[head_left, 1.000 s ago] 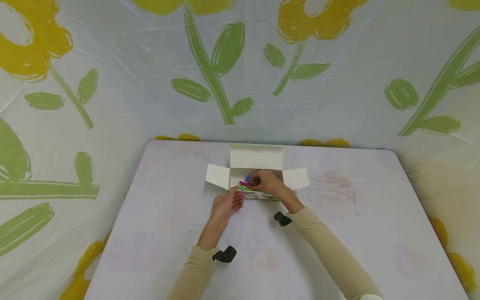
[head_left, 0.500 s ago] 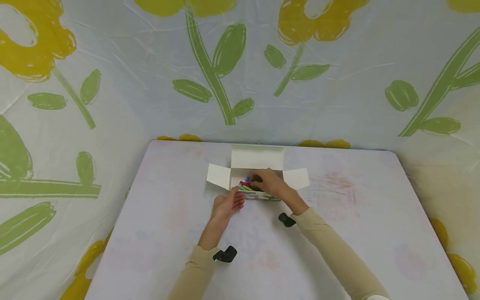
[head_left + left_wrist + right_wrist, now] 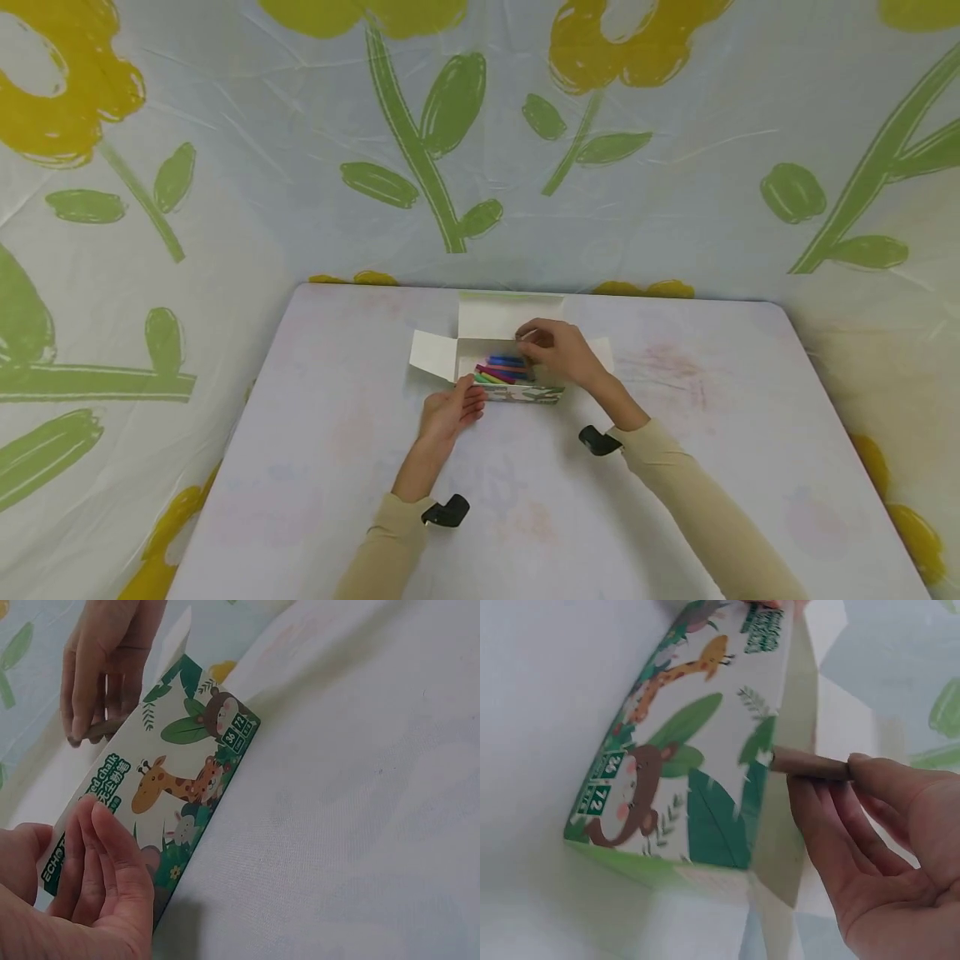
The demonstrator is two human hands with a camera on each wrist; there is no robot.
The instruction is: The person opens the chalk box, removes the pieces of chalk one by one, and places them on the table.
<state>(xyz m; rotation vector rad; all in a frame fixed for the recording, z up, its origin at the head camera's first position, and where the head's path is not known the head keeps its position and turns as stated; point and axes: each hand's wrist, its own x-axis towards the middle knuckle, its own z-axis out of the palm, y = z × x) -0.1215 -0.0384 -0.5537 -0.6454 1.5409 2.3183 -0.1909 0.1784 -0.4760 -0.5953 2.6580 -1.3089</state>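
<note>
A chalk box (image 3: 525,395) printed with a giraffe and leaves stands with its lid and side flaps folded out. Several coloured chalk sticks (image 3: 501,367), blue, magenta, green and yellow among them, lie inside toward its left half. My left hand (image 3: 447,411) holds the near wall at the left, thumb over the rim and fingers against the printed front (image 3: 172,780). Above the right part of the opening, my right hand (image 3: 562,350) pinches a brown chalk stick (image 3: 810,764) between thumb and fingers. In the right wrist view one end of that stick passes behind the box's rim.
The box stands near the far side of a pale table (image 3: 360,333), with a flower-printed curtain (image 3: 660,200) behind it. Faint reddish smudges (image 3: 667,375) mark the surface right of the box. A black wrist camera (image 3: 598,440) sits at each sleeve cuff.
My right hand has risen out of the box and shifted right, bringing the brown chalk stick up and uncovering more of the chalks. My left hand stays on the box wall.
</note>
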